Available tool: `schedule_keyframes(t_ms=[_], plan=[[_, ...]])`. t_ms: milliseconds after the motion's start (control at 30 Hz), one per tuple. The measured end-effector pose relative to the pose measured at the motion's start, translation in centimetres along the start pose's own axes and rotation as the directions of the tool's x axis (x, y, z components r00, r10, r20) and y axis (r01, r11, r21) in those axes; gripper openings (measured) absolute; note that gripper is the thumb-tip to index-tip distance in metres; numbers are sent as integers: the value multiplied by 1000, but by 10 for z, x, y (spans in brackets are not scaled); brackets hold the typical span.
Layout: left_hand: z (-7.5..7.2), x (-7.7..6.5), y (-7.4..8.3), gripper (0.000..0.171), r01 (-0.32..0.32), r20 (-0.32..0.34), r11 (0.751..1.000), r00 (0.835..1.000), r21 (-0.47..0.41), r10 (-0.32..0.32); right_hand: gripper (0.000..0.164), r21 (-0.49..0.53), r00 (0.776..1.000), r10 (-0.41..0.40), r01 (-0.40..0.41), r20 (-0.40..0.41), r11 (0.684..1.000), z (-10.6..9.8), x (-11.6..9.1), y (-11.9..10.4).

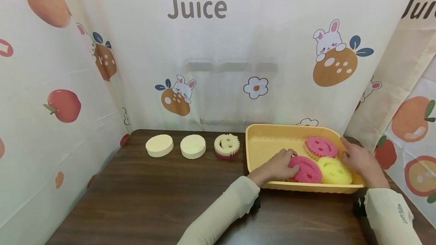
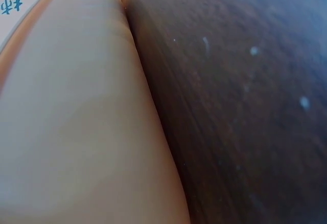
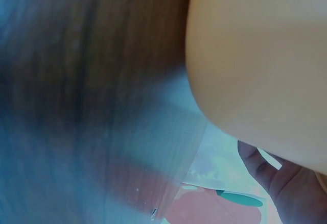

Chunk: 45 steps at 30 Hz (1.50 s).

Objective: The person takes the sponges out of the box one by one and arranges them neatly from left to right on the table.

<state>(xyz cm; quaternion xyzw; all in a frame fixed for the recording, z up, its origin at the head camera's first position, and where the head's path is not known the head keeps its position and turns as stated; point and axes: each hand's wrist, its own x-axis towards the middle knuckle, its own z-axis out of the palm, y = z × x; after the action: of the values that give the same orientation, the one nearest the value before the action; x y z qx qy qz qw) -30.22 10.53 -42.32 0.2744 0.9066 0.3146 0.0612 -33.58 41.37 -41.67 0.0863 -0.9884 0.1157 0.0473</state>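
My left hand (image 1: 276,166) reaches over the near rim of a yellow plastic tray (image 1: 269,143) and pinches a pink smiley-face sponge (image 1: 308,170) inside it. Against that sponge lies a yellow smiley-face sponge (image 1: 334,171). Behind them is another pink smiley sponge (image 1: 321,146), with a cream layer underneath. At the tray's right side, my right hand (image 1: 362,163) grips the rim. In the right wrist view, fingers of the right hand (image 3: 294,188) show beyond the tray's wall (image 3: 265,66). Only the tray's outer wall (image 2: 82,112) and the tabletop fill the left wrist view.
Left of the tray, along the back of the dark wooden table (image 1: 153,199), stand a cream round sponge (image 1: 159,146), a second cream round sponge (image 1: 193,146), and a cream smiley sponge (image 1: 227,144) over a dark pink layer. A printed curtain (image 1: 218,48) hangs behind and at both sides.
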Motion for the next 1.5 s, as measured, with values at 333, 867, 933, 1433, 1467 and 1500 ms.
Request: schedule_keyframes(t_ms=[333,867,933,1433,1467,1500], plan=[[0,-1,-1,41,-3,-6,999,1000,-33,3,65,-6,1000,15,-15,23,1000,-1,2,0],[-3,-3,4,40,24,-21,998,999,-62,-26,64,-15,1000,-23,23,-22,1000,2,0,2],[-5,-2,3,40,21,-28,997,999,-68,-23,65,-17,999,-38,37,-33,999,2,1,1],[-7,3,-1,43,-46,-89,995,995,-92,38,66,-39,999,-41,41,-1,998,-2,1,-2],[-7,3,-1,43,-48,-94,994,995,-96,38,66,-39,999,-39,39,-2,998,-2,1,-2],[-8,3,-1,42,-48,-98,994,994,-100,39,65,-41,999,-43,42,-6,998,-2,1,-2]])
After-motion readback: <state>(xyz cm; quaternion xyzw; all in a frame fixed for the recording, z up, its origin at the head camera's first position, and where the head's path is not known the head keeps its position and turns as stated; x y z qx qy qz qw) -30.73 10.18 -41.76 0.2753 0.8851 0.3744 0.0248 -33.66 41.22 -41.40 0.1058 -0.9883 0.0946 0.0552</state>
